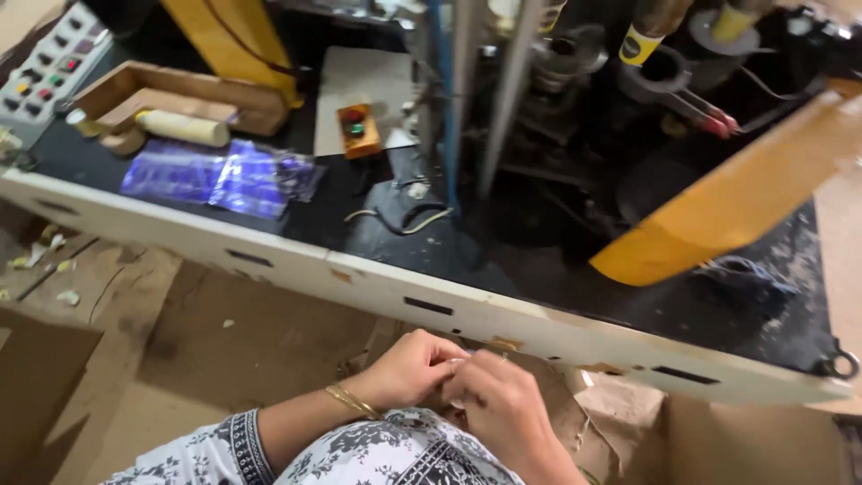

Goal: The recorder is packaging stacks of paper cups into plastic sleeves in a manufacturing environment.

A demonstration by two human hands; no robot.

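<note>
White and small, an item [456, 368] too hidden to be identified is pinched between the two hands, just below the near edge of the counter [377, 292]. The left hand [409, 368] is curled over it, its fingers [440, 352] pressed together around the piece, a gold bangle [353, 401] worn at the wrist. The right hand [503, 404] is closed against it from the other side, its fingers pressed to the same spot; both hands are drawn close in front of the body, seemingly so that the fine work can be steadied. Patterned black-and-white sleeves [395, 449] are seen beneath them, and torn brown cardboard [251, 341] is spread on the floor under the hands.

On the counter, which is black-topped with a white front edge, a crumpled purple foil wrapper [220, 177] is laid near the left end, well apart from the hands. Behind it, a cream-coloured roll [182, 127] is rested against a shallow wooden tray [180, 94]. A small orange switch box [358, 130] with red and green buttons is set toward the middle, and a grey panel of coloured buttons [49, 67] is mounted at the far left corner. A yellow guard [718, 207] is slanted across the right end over dark machinery [575, 108].
</note>
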